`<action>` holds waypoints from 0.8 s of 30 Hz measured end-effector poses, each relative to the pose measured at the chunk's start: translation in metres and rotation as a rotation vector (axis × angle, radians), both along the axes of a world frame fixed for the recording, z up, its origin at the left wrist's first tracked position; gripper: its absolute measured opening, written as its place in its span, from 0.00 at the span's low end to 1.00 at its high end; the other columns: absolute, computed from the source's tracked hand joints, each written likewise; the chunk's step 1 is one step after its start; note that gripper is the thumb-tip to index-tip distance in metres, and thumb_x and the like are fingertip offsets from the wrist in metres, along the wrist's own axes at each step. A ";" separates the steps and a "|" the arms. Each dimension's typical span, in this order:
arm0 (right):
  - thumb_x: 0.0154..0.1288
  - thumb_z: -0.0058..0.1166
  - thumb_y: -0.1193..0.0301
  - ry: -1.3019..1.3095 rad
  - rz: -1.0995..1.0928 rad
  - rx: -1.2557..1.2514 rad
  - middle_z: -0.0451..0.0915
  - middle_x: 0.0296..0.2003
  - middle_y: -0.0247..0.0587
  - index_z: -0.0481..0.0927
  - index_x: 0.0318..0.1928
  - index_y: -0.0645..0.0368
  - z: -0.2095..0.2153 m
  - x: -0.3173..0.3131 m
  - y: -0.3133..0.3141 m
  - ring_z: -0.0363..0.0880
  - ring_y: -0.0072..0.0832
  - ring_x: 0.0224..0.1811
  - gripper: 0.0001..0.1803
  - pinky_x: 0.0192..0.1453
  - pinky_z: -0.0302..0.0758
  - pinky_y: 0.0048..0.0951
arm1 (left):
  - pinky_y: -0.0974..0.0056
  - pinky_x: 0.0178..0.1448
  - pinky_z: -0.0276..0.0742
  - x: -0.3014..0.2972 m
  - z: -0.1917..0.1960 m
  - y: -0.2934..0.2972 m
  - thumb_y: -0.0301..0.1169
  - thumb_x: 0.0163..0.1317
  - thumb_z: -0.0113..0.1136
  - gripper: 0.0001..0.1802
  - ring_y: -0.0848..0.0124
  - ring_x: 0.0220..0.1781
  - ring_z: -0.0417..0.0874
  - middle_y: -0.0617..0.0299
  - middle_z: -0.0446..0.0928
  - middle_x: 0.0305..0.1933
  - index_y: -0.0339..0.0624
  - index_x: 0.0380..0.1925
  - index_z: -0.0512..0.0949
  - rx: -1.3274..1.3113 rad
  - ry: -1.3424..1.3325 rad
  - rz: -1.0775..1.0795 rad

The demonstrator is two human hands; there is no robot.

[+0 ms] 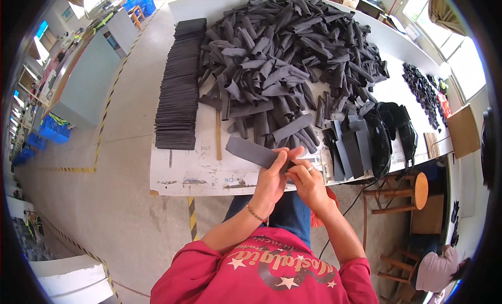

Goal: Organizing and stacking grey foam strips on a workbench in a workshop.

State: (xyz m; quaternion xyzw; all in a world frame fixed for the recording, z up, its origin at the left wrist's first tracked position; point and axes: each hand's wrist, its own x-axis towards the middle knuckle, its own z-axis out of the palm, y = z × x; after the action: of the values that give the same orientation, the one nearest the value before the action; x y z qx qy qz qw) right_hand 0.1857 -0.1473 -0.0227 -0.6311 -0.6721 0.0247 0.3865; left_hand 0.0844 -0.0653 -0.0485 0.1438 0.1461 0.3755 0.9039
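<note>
Pinching one end of a flat grey strip [254, 152], left hand [272, 179] and right hand [307, 179] fingers close together.

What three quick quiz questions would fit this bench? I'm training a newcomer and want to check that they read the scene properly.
1. True or false: both hands hold the same dark strip.
2. Where does the neat stack lie relative to the loose pile: A) on its left, B) on its right, C) on top of it?
3. What does the left hand wear at the wrist?

Key:
1. True; the right hand meets the left at the strip's near end, above the table edge.
2. A.
3. A thin bracelet.
</note>
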 end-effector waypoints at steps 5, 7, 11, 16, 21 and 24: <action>0.54 0.63 0.80 0.077 0.000 -0.012 0.79 0.39 0.49 0.75 0.35 0.62 0.007 0.002 -0.002 0.81 0.47 0.35 0.10 0.37 0.78 0.40 | 0.52 0.65 0.74 -0.013 0.022 0.018 0.39 0.72 0.53 0.21 0.54 0.56 0.80 0.47 0.80 0.49 0.34 0.56 0.69 0.061 0.060 0.227; 0.54 0.64 0.80 0.092 -0.005 -0.004 0.79 0.39 0.49 0.75 0.36 0.62 0.008 0.003 -0.001 0.81 0.47 0.35 0.10 0.36 0.78 0.39 | 0.52 0.66 0.73 -0.010 0.020 0.015 0.40 0.72 0.53 0.21 0.55 0.54 0.81 0.49 0.81 0.46 0.33 0.54 0.70 0.085 0.035 0.231; 0.55 0.64 0.81 0.140 -0.025 0.009 0.79 0.39 0.49 0.76 0.35 0.62 0.006 0.003 0.001 0.80 0.45 0.32 0.09 0.34 0.77 0.36 | 0.54 0.64 0.74 -0.007 0.018 0.008 0.39 0.73 0.51 0.19 0.57 0.54 0.82 0.52 0.81 0.45 0.34 0.53 0.72 0.083 0.040 0.233; 0.54 0.64 0.81 0.169 -0.041 0.030 0.81 0.40 0.47 0.77 0.34 0.60 0.003 0.002 0.005 0.81 0.41 0.28 0.09 0.31 0.76 0.33 | 0.55 0.64 0.74 -0.006 0.016 0.007 0.38 0.74 0.49 0.18 0.57 0.54 0.82 0.52 0.82 0.46 0.34 0.52 0.73 0.082 0.014 0.225; 0.55 0.64 0.81 0.170 -0.058 0.009 0.81 0.40 0.46 0.77 0.33 0.60 0.003 0.000 0.007 0.81 0.41 0.29 0.08 0.33 0.76 0.32 | 0.55 0.64 0.74 -0.006 0.014 0.008 0.37 0.74 0.49 0.17 0.57 0.54 0.82 0.52 0.82 0.46 0.34 0.52 0.73 0.090 -0.010 0.225; 0.55 0.64 0.81 0.183 -0.042 -0.017 0.81 0.40 0.47 0.78 0.34 0.60 0.003 0.002 0.007 0.81 0.42 0.30 0.09 0.33 0.76 0.33 | 0.55 0.64 0.75 -0.005 0.011 0.009 0.37 0.74 0.49 0.17 0.56 0.54 0.82 0.51 0.82 0.46 0.34 0.53 0.73 0.091 -0.019 0.230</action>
State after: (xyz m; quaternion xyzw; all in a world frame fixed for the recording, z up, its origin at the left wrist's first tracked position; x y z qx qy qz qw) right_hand 0.1873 -0.1402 -0.0200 -0.6434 -0.6203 0.0800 0.4414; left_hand 0.0796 -0.0567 -0.0373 0.1634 0.1361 0.4841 0.8488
